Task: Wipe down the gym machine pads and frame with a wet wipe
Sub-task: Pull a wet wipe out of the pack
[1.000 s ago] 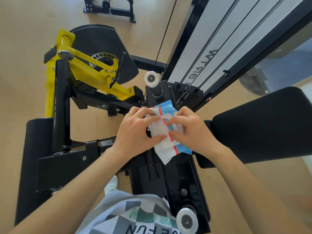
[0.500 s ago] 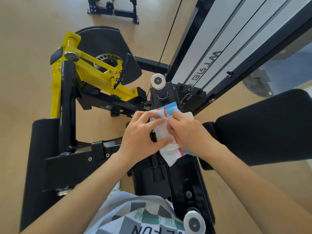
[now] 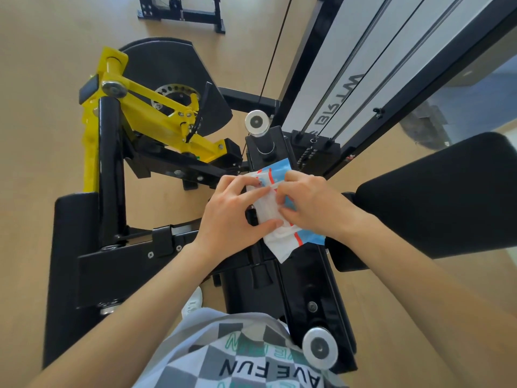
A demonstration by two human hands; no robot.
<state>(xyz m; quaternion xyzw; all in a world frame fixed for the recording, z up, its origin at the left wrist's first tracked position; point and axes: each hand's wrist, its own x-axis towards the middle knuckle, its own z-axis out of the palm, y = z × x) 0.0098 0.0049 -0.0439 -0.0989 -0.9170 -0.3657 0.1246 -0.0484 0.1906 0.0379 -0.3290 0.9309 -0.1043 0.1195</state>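
Little has shifted in the last second: both hands remain on the packet, held over the middle of the machine as before, with the right fingertips now working nearer its centre seam.

Closest to me is the person's checkered shirt [image 3: 251,359], with a white shoe [image 3: 193,303] showing below it on the floor. Two bare forearms reach forward from there. The left hand [image 3: 232,217] grips the wet wipe packet [image 3: 267,210], thumb curled along its lower edge and fingers bent over its top. The right hand [image 3: 316,205] pinches the packet from the other side, thumb and forefinger closed on the white film. The packet is white with red stripes and blue ends, held in the air above the black frame [image 3: 305,278]; no wipe is out of it that I can see.

A silver end cap [image 3: 319,348] sits at the near end of that frame. A black pad [image 3: 447,197] lies to the right, and another long black pad [image 3: 67,247] to the left. Beyond the hands a yellow lever arm [image 3: 151,113] crosses a black round plate. The weight tower [image 3: 349,65] rises at the far right, with a thin cable [image 3: 275,49] just beside it. Farthest off, a black stand [image 3: 181,15] rests on the tan floor [image 3: 42,79].
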